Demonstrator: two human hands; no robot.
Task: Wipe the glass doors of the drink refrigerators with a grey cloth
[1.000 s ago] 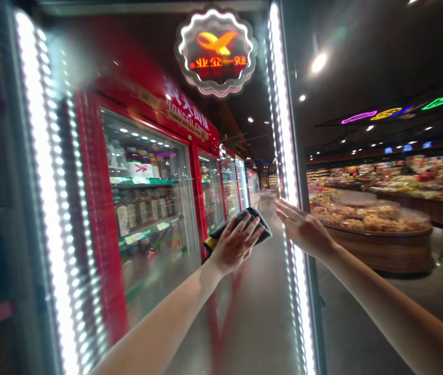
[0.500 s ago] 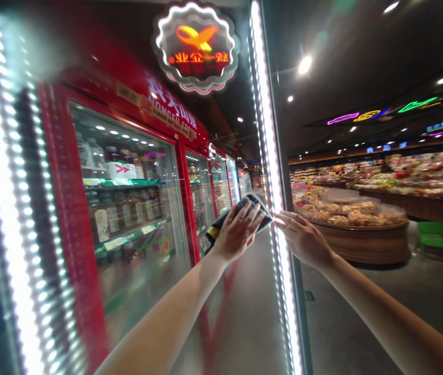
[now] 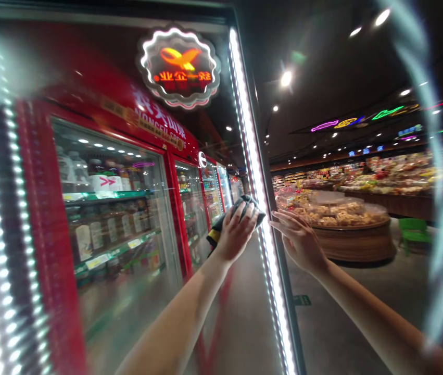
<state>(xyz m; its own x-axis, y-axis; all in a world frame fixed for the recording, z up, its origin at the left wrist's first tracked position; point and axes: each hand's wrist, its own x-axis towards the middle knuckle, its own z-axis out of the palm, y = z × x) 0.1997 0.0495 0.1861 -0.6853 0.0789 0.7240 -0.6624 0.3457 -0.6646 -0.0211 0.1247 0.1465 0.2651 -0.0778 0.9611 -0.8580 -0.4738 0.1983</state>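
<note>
My left hand (image 3: pixel 238 229) presses a dark grey cleaning cloth (image 3: pixel 247 200) with a black and yellow edge against the inside of a glass door (image 3: pixel 221 291). Its fingers lie over the cloth, close to the door's right side. A bright LED strip (image 3: pixel 247 120) runs down that side. My right hand (image 3: pixel 301 240) is at the outer edge of the door frame (image 3: pixel 292 312), fingers stretched out and nothing held. Its fingertips look to be at the frame; whether they touch it I cannot tell. A lit scalloped sign (image 3: pixel 180 67) with mirrored lettering sits high on the glass.
Through the glass stand red drink fridges (image 3: pixel 176 213) with bottles on shelves. Right of the door are a round wooden display stand (image 3: pixel 352 244) of packaged food, a green chair (image 3: pixel 414 230) and produce shelves (image 3: pixel 408 179). A pale blurred curved strip (image 3: pixel 438 172) crosses the right side.
The view has shifted, so the door's top corner now shows and the scene sits further left. My left hand stays on the cloth near the strip; my right hand's fingers look slightly more spread.
</note>
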